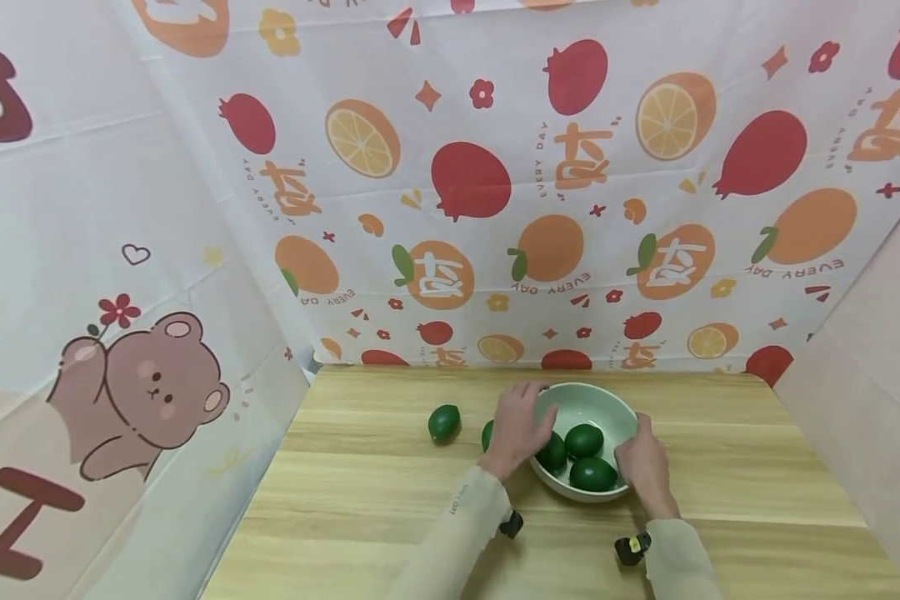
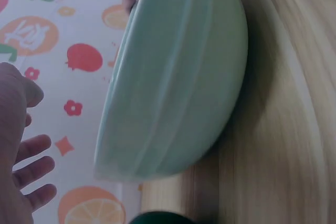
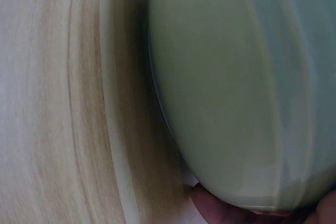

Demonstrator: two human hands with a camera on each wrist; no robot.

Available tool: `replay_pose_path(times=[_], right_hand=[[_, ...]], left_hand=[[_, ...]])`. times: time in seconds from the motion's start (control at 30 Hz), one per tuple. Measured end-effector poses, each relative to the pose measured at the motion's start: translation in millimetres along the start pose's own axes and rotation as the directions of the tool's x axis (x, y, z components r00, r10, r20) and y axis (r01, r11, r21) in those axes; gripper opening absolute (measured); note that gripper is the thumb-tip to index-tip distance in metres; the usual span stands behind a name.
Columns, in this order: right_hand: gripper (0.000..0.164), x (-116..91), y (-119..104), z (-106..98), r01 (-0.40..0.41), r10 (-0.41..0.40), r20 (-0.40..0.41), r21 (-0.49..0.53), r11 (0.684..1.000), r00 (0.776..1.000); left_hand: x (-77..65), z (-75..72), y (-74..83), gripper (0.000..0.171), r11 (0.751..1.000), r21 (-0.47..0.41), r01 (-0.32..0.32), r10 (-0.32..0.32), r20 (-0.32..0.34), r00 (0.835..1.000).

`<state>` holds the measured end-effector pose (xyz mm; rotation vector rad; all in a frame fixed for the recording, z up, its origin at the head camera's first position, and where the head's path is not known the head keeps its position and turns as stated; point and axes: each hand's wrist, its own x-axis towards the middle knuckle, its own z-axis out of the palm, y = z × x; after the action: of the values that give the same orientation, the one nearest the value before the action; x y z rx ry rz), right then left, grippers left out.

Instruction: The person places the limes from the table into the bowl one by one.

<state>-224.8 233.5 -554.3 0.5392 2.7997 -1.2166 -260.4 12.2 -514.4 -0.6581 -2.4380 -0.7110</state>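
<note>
A pale green bowl (image 1: 587, 398) stands on the table, with three dark green limes (image 1: 592, 475) visible inside it. My right hand (image 1: 645, 462) grips the bowl's right rim; in the right wrist view its fingers (image 3: 218, 205) curl against the bowl's side. Over the bowl's left edge is my left hand (image 1: 519, 425). The left wrist view shows its fingers (image 2: 37, 171) spread and apart from the bowl's wall (image 2: 173, 87). Another lime (image 1: 487, 435) is partly hidden behind the left hand, and one more lime (image 1: 444, 423) lies farther left.
The wooden table (image 1: 330, 500) meets a fruit-printed cloth (image 1: 495, 275) along its back edge. A cloth with a bear print (image 1: 157, 383) hangs on the left side, and a pale cloth (image 1: 862, 375) borders the right.
</note>
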Motion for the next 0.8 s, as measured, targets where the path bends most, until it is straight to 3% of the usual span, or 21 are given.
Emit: replay_pose_path(times=[0.27,0.47,0.8], right_hand=[[0.076,0.3,-1.7,-1.5,0.012,-0.012,-0.003,-0.007,1.0,1.0],[0.074,0.4,0.8,-0.8,0.026,-0.027,-0.018,-0.026,0.999,0.999],[0.074,1.5,1.0,1.1,0.02,-0.021,-0.017,-0.038,0.999,1.0]], left_hand=[[-2.7,-10.6,-19.1,0.031,0.989,-0.068,0.132,-0.128,0.059,0.99],[-8.7,-14.6,-33.8,0.03,0.984,-0.083,0.161,-0.154,0.08,0.985],[-21.8,-16.0,-50.9,0.032,0.97,-0.076,0.232,-0.215,0.188,0.958]])
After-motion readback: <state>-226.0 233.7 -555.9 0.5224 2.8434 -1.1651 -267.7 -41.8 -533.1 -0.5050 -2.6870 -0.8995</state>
